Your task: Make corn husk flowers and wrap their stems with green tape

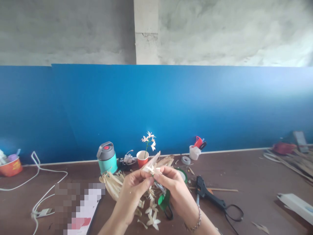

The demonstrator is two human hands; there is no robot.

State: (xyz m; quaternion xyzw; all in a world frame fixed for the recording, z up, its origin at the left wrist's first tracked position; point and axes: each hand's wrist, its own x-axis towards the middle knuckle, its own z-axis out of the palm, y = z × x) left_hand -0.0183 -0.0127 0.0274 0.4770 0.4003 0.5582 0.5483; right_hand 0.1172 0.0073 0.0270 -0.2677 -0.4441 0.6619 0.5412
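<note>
a pale husk flower (152, 169) sits right at the fingertips of both hands, raised above the brown table (256, 176), its petals standing just over the thumbs and a bit of green showing at its base. the left hand (133, 187) pinches it from the left between thumb and forefinger; the right hand (174, 183) pinches it from the other side, the two thumbs nearly meeting under the petals. whether the remaining fingers press on anything, i cannot tell. close behind the flower stands a red-and-white paper cup (142, 163) with a flowering stem (150, 134) in it, and dry husks (112, 184) spread beside the left hand. below and between the wrists lie loose star-shaped flowers (153, 221) and a green roll (163, 201). on the right, a black glue gun (211, 194) lies near the right wrist, its cord curling toward the near edge; brown tabletop stretches from there to a white box (297, 205). at the back, the table ends along a blue panel (171, 107), with a turquoise container (108, 164) standing near that edge.
</note>
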